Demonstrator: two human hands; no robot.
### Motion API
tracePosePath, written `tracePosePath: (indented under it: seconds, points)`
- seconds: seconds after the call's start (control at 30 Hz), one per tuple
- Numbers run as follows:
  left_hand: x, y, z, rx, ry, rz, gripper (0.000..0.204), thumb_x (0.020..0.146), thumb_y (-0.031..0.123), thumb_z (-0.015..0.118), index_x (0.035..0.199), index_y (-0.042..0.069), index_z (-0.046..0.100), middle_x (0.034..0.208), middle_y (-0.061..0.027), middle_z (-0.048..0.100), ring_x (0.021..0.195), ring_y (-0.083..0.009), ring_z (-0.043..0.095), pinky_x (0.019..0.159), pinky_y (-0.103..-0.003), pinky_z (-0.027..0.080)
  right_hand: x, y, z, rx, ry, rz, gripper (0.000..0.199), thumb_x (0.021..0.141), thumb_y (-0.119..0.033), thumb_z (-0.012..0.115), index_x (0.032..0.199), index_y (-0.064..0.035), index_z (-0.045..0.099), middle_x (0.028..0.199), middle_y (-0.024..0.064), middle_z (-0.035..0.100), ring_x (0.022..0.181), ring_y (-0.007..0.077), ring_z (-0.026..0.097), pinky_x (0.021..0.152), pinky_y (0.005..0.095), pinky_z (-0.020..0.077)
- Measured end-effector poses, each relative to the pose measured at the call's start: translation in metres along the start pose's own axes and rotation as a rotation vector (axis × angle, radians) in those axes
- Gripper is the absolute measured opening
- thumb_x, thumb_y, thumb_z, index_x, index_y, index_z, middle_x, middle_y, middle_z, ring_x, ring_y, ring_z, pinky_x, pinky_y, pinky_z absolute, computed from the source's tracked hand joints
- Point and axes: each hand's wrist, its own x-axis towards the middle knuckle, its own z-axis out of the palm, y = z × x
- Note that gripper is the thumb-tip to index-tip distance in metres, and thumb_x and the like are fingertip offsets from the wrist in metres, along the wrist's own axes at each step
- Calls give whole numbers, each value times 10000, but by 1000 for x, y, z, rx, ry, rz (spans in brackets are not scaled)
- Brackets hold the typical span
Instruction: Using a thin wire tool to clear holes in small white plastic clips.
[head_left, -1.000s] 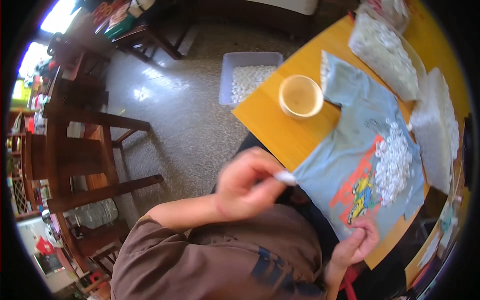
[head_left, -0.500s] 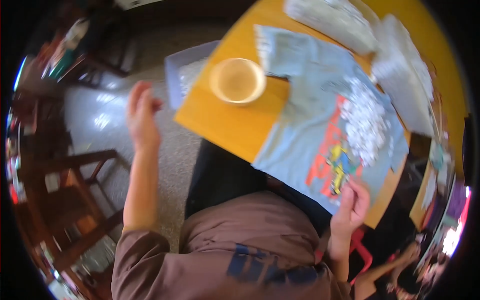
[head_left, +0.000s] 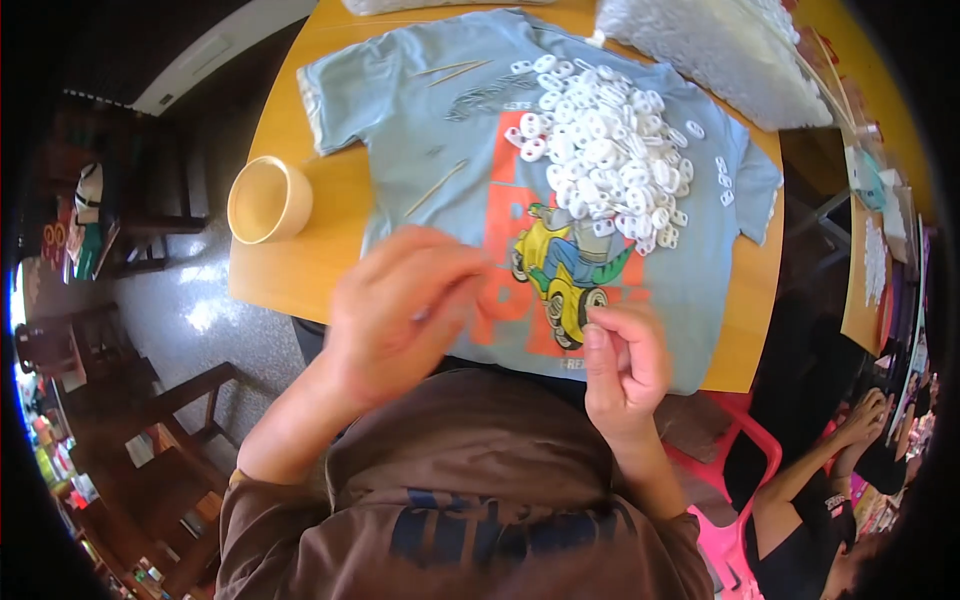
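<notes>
A grey-blue T-shirt (head_left: 430, 130) with an orange and yellow print lies spread on the table. On it sits a heap of small white oval plastic pieces with holes (head_left: 610, 150). My left hand (head_left: 395, 310) is over the shirt's near left part, fingers bent and smeared by motion; whether it holds anything is unclear. Above the shirt's near edge, my right hand (head_left: 628, 370) is closed, thumb against curled fingers; anything pinched there is too small to make out. Thin wooden sticks (head_left: 435, 188) and a cluster of small dark pieces (head_left: 490, 97) lie left of the heap.
A cream bowl (head_left: 270, 200) stands on the wooden table (head_left: 265, 275), left of the shirt. Large clear bags of white pieces (head_left: 715, 55) lie along the far side. A pink chair (head_left: 725, 465) stands at the right, with another person's arm (head_left: 810, 460) beyond it. Wooden chairs are at the left.
My left hand has come from beyond the table's left side, near the plastic bin, to over the shirt. The view has turned toward the table. My right hand stays closed near the shirt's edge.
</notes>
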Motion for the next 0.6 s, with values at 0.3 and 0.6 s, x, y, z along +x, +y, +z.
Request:
tracePosePath:
  seconds: [0.3,0.6]
  points:
    - [58,-5,81,500,-255,272,159,720,112,627,874,83,600,774,-50,552,652,-254,564,564,-345,456,5,8,-10,173,-7,-84,120,795,42,546,913,25,566,797,91,540,647,150,489,589,247,400]
    - [57,4,79,773,-278,322,121,711,152,622,788,91,552,713,-47,498,615,-217,559,511,-322,433,3,10,-11,217,-22,-72,122,801,42,541,922,28,551,811,83,527,651,136,459,599,235,387]
